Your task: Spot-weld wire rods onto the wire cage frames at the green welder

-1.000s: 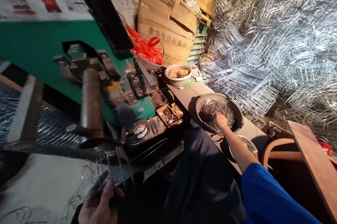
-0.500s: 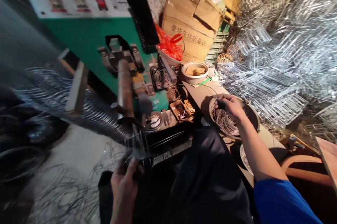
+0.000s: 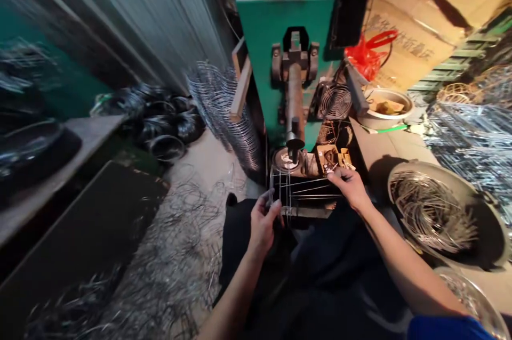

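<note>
My left hand point(image 3: 264, 220) is closed on the left side of a wire frame point(image 3: 288, 191), below the steel arm point(image 3: 295, 108) of a green machine point(image 3: 262, 36). My right hand point(image 3: 349, 185) is pinched near the right ends of thin wires that run across from the frame; what lies between its fingertips is too small to make out. Just behind the right fingertips is a small cardboard box point(image 3: 327, 156) of little parts. Under the tip of the steel arm stands a round dish point(image 3: 286, 161) with something white in it.
A large bowl of bent wires point(image 3: 434, 212) stands at the right, with a smaller bowl point(image 3: 472, 297) below it. Behind are a round tub point(image 3: 386, 108) and a red bag point(image 3: 366, 57). Stacked wire pieces point(image 3: 228, 111) stand left of the machine; loose wires point(image 3: 180, 255) litter the floor.
The view has swung left. My right hand has moved from the bowl of wires to the right side of the wire frame. My left hand remains at the frame.
</note>
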